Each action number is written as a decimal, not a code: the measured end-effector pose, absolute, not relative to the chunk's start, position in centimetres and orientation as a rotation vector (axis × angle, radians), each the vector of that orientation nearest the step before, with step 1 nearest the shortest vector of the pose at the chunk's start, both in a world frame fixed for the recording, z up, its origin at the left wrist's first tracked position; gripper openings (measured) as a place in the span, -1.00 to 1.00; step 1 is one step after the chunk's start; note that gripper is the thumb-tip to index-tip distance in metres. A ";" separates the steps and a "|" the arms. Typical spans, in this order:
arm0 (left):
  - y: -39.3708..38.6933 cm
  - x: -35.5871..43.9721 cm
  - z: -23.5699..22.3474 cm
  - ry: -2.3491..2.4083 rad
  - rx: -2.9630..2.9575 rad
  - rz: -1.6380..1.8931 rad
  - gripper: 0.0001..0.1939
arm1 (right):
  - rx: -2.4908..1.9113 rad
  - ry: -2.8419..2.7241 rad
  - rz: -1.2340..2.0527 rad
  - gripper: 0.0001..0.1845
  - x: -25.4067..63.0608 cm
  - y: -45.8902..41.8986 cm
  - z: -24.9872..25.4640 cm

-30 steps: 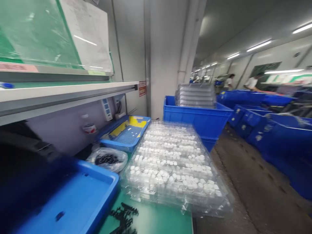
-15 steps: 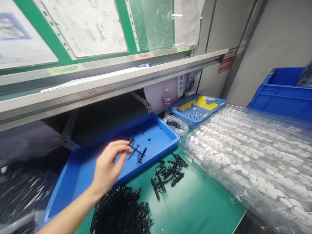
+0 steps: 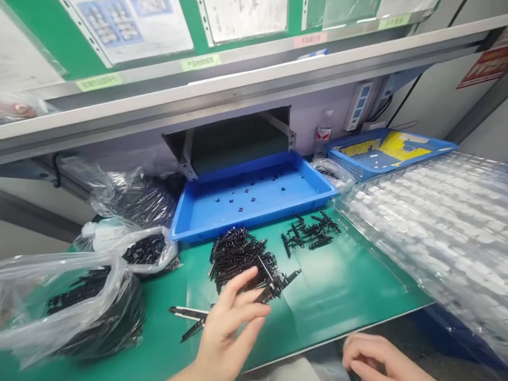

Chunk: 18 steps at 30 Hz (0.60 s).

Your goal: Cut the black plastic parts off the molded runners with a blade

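Observation:
My left hand (image 3: 228, 330) reaches over the green bench mat (image 3: 341, 288) with its fingers stretched out and apart. The fingertips touch the near edge of a heap of black plastic sprue pieces (image 3: 238, 251). Two loose black strips (image 3: 186, 313) lie just left of that hand. My right hand (image 3: 371, 360) rests below the bench's front edge with its fingers curled in, and nothing shows in it. Behind the heap sits a shallow blue tray (image 3: 238, 228) holding several small black bits. A smaller cluster of black sprues (image 3: 309, 234) lies to the right of the heap.
Stacked clear blister trays (image 3: 436, 227) filled with white parts cover the right side. Plastic bags of black parts (image 3: 79, 304) stand at the left, a second bag (image 3: 141, 248) behind. A blue mesh basket (image 3: 381, 151) sits at the back right. A shelf (image 3: 238, 90) overhangs the bench.
The view swung left from the aisle to the bench. My left hand drew back from the blue tray to the heap of black pieces. My right hand came into view.

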<state>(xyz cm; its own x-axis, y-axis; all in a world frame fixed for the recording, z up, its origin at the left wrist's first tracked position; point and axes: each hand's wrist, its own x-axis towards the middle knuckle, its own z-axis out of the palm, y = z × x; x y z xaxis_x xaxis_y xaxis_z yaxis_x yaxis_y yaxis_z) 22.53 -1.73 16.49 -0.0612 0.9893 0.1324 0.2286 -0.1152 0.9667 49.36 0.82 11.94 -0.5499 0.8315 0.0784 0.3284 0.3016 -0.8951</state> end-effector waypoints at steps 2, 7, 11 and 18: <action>-3.9 22.4 15.6 1.370 1.164 1.282 -0.84 | -0.918 -1.956 1.221 -0.84 45.6 1.0 13.7; -7.0 21.2 14.0 1.186 0.548 1.316 -0.81 | -0.817 -1.831 1.172 -0.71 36.2 -0.1 12.7; -8.0 18.8 13.0 1.101 0.328 1.371 -0.81 | -0.704 -1.834 1.076 -0.82 32.7 -1.3 9.8; -7.2 15.5 10.2 1.036 0.361 1.233 -0.70 | -0.632 -1.975 1.113 -0.80 30.9 -0.8 9.5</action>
